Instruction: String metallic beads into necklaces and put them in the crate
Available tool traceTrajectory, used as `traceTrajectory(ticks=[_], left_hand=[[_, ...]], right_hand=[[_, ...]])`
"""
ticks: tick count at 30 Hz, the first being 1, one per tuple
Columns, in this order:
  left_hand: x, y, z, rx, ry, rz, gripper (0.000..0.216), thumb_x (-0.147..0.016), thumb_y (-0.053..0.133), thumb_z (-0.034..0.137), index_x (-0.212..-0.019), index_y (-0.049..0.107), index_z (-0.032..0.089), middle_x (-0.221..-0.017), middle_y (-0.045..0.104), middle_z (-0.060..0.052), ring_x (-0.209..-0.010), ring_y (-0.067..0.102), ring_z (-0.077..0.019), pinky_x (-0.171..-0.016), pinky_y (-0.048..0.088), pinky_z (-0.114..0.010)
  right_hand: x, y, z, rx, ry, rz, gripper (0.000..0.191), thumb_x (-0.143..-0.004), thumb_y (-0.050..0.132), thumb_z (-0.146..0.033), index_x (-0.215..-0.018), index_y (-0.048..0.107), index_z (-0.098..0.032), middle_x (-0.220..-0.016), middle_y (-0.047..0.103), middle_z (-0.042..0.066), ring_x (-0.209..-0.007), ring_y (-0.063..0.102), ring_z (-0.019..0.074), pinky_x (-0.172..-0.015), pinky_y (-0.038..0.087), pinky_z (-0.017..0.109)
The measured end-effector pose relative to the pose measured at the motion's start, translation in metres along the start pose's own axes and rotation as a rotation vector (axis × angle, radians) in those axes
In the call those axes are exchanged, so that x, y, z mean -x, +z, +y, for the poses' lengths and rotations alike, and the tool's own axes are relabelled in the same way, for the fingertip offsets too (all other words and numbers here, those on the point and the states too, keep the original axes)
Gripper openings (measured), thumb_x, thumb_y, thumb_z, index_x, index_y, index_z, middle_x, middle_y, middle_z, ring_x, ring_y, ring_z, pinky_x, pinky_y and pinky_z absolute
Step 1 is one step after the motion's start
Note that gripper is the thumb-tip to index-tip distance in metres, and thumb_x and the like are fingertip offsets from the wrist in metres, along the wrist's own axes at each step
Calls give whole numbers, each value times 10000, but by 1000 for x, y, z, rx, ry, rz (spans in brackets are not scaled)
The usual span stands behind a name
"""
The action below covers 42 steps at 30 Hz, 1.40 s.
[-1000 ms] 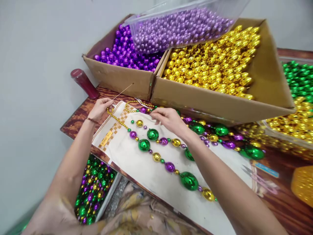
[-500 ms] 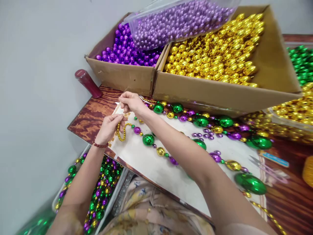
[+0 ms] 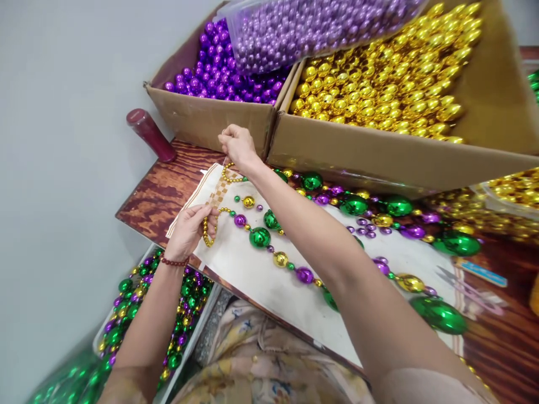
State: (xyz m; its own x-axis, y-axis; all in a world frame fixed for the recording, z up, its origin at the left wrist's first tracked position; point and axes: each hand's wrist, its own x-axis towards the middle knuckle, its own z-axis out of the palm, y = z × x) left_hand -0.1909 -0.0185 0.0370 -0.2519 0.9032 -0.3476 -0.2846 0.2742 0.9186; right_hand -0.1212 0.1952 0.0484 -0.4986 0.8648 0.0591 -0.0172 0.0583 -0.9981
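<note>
My left hand (image 3: 189,229) is closed in a pinch on the gold-beaded end of a bead necklace (image 3: 260,238). Small gold beads loop below its fingers, and the strand runs right across a white cloth (image 3: 252,280) with green, purple and gold beads. My right hand (image 3: 238,147) is raised before the purple-bead box, fingertips pressed together on what looks like a thin thread, mostly hidden. Just beneath it, a curve of small gold beads (image 3: 229,175) belongs to another strand end. A loose gold bead (image 3: 249,201) lies on the cloth between the hands.
Cardboard boxes of purple beads (image 3: 219,67) and gold beads (image 3: 379,84) stand behind, a tub of lilac beads (image 3: 315,28) resting across them. A dark red bottle (image 3: 151,134) is at left. Scissors (image 3: 475,294) lie at right. Finished-looking strands fill a bin (image 3: 126,303) below.
My right hand has moved up and away from my left hand, toward the box front. The left hand keeps its pinch on the gold beads. The view has shifted slightly.
</note>
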Motion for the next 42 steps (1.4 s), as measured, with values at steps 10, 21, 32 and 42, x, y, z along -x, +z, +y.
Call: traceTrajectory(ticks=[10,21,32,42], left_hand=[[-19,-13,-5,69,72,28,276,-694,832,308,-868,751,110,-627,667,-16,-726,694,-143,-815,544,-252],[-23,-11,-21,36,77,65,278,-726,797,363,-855,715,131,-629,624,16,-574,612,-92,-627,513,-212],[25,-21,-95,-194,182,176,239,-820,712,391,-920,738,176,-929,731,-62,-942,659,-177,-893,479,-283],[28,2,-77,-230,390,245,248,-854,667,409,-890,693,165,-685,654,-11,-690,646,-145,-723,522,-265]], right_hand=[[32,-33,16,681,141,-362,96,-919,540,-168,-890,630,-150,-774,728,48,-642,700,133,-586,532,184],[79,-61,51,1355,225,-455,278,-875,577,-176,-1108,715,-110,-1134,699,234,-1145,636,333,-940,483,399],[81,-79,53,1240,235,-448,299,-934,431,-183,-1080,687,-143,-1164,698,183,-1086,658,295,-840,499,334],[101,-97,48,767,180,-309,89,-878,483,-125,-868,560,-170,-898,755,43,-717,722,146,-624,488,195]])
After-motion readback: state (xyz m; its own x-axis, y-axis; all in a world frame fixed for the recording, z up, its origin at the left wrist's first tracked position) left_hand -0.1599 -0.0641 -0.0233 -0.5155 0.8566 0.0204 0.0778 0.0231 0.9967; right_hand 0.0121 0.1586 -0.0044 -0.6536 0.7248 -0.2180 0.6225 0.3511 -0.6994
